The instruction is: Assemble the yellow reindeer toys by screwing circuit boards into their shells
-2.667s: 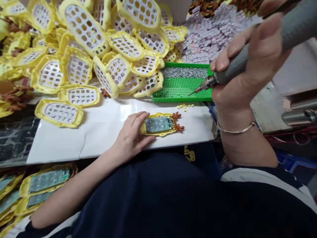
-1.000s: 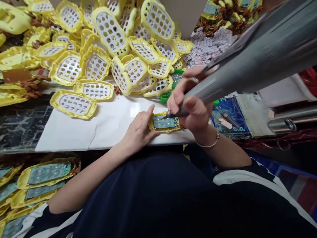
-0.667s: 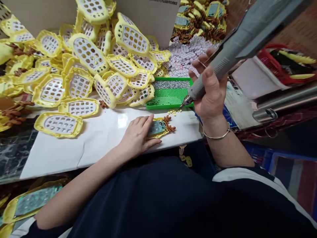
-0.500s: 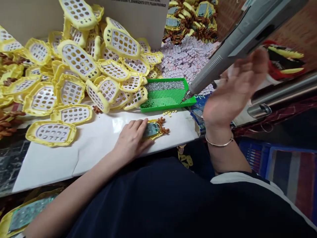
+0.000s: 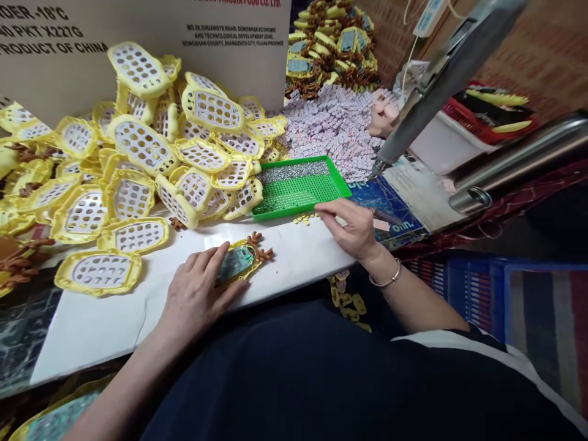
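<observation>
My left hand grips a yellow plastic toy shell with brown antlers, lying on the white work surface. A green circuit board sits inside the shell, partly under my fingers. My right hand is pinched just right of some small yellow pieces; anything between its fingertips is too small to make out. Behind it stands a green perforated tray with silver screws along its far side. A grey electric screwdriver is at the upper right, clear of both hands.
Yellow shells with white perforated panels are heaped at the left against a cardboard box. Small white pieces are piled behind the tray. Assembled halves are stacked farther back. A metal tube and blue crate are at the right.
My right hand has let go of the screwdriver and come down beside the small yellow pieces, its fingers closing to a pinch. The screwdriver has swung away from the tray. The left hand keeps its hold.
</observation>
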A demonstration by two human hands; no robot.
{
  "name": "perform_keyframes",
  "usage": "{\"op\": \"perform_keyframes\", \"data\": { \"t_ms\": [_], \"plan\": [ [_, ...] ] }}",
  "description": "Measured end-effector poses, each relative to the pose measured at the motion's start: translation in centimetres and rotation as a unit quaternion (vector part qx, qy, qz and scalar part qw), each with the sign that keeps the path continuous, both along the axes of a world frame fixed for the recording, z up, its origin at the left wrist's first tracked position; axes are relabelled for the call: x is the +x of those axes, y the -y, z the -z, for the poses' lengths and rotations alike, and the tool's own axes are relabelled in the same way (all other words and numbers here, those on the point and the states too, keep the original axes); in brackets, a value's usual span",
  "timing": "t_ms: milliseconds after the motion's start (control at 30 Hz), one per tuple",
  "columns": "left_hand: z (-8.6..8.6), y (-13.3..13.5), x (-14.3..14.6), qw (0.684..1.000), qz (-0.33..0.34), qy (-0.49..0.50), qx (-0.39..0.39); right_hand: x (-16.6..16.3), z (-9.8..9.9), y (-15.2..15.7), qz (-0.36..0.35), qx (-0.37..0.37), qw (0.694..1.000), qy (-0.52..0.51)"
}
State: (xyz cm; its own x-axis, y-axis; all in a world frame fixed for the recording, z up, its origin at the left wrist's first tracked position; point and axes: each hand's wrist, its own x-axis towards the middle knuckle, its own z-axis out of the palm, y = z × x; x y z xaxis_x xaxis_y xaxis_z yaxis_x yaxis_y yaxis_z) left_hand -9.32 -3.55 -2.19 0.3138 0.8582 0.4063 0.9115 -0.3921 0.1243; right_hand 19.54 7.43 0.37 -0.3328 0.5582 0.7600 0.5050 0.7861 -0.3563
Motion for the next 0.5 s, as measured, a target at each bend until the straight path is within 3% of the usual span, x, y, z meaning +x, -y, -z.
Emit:
{"op": "perform_keyframes", "data": {
  "t_ms": [67, 167, 300, 400, 500],
  "plan": [
    [0.0, 0.3, -0.2, 1.000, -0.011, -0.002, 0.004, 0.6, -0.6, -0.4, 0.041, -0.016, 0.994, -0.101],
    [-0.1, 0.7, -0.5, 1.000, -0.019, 0.005, -0.010, 1.3, -1.5, -0.6, 0.083, -0.032, 0.958, -0.273],
    [-0.8, 0.2, -1.7, 0.996, -0.028, 0.079, -0.032, 1.5, -2.1, -0.7, 0.111, -0.014, 0.921, -0.374],
    [-2.3, -1.0, -4.3, 0.988, -0.098, 0.120, -0.019, 1.7, -2.5, -0.9, 0.117, -0.005, 0.906, -0.407],
    [-4.5, -1.6, -7.7, 0.971, -0.216, 0.095, 0.028, 2.2, -2.8, -1.3, 0.116, 0.014, 0.890, -0.440]
  ]
}}
